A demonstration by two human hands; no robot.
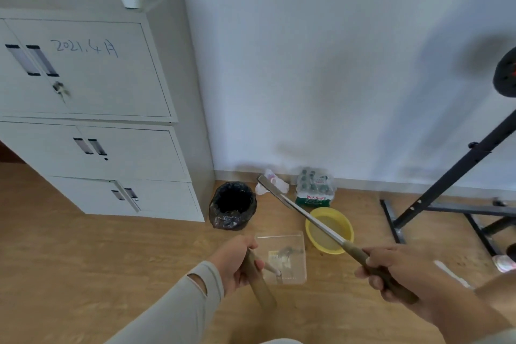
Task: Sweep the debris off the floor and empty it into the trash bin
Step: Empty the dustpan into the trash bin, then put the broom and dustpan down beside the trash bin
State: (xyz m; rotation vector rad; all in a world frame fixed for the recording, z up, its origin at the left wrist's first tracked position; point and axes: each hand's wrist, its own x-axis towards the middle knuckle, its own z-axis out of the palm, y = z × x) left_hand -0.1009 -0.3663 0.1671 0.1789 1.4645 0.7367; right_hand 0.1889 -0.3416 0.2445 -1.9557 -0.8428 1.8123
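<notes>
My left hand [237, 262] grips the brown handle of a clear plastic dustpan [282, 257] with bits of debris [284, 255] inside, low over the wood-grain floor [83, 260]. My right hand [396, 274] grips a broom handle [307, 215], shiny metal with a brown sleeve. Beyond stand the black-bagged trash bin [233, 205], a round yellow basin [329, 230] and a grey metal cabinet [97, 120].
</notes>
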